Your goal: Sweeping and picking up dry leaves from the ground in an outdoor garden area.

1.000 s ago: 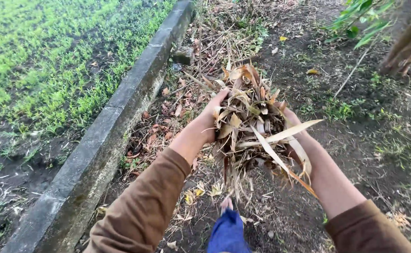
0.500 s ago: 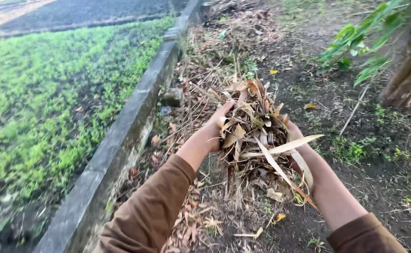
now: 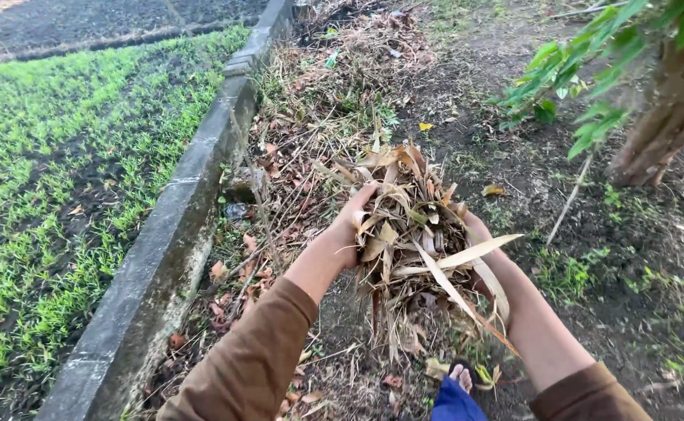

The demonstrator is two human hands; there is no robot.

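While hands [image 3: 412, 234] stay clamped, dry leaves [image 3: 416, 226] approach debris pile [image 3: 357, 47].

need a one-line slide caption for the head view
Left hand and right hand carry a bundle of dry leaves over bare soil beside a concrete curb.

A bundle of dry leaves [image 3: 416, 234], papery, matt and brittle-looking in tan and brown, is seen pressed between bare hands. The sleeves [image 3: 252, 366] are of soft, matt brown cloth. The curb [image 3: 162, 257] is of rough, weathered grey concrete. The ground [image 3: 638, 257] is covered in dark, crumbly soil and dry litter. The tree trunk [image 3: 661, 117] is clad in coarse, fibrous bark.
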